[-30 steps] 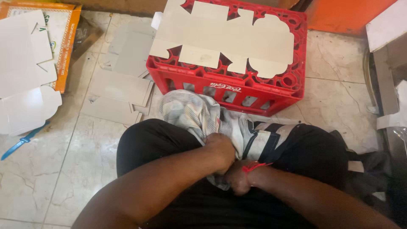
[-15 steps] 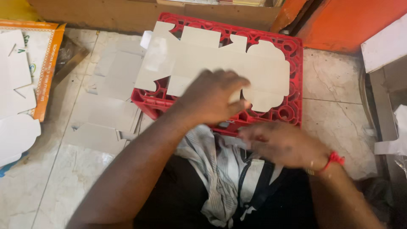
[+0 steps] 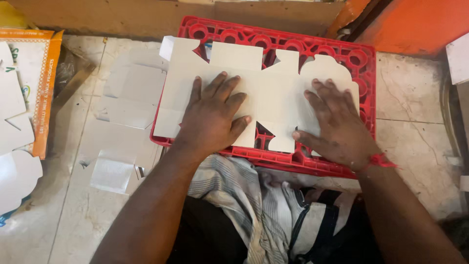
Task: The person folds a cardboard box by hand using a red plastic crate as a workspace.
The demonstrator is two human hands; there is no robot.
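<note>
**Pressing a box blank flat on a crate**

Pressing down with both palms, we find the left hand (image 3: 212,120) and the right hand (image 3: 337,124) spread open, fingers extended, neither one clenched nor grasping; each lies flat on the die-cut cardboard blank (image 3: 266,95). The blank rests on top of the red plastic crate (image 3: 364,61), its cut tabs reaching beyond the fingertips and its near edge under the heels of the hands. We judge the step is done well if pressure stays even across both palms, so the sheet neither slides nor buckles over the open cells of the crate. The blank appears pale grey-white, thin, unfolded, with notched flaps and rounded corners. Left of the left hand, more flat blanks (image 3: 122,105) lie on the tiled floor (image 3: 415,107).
</note>
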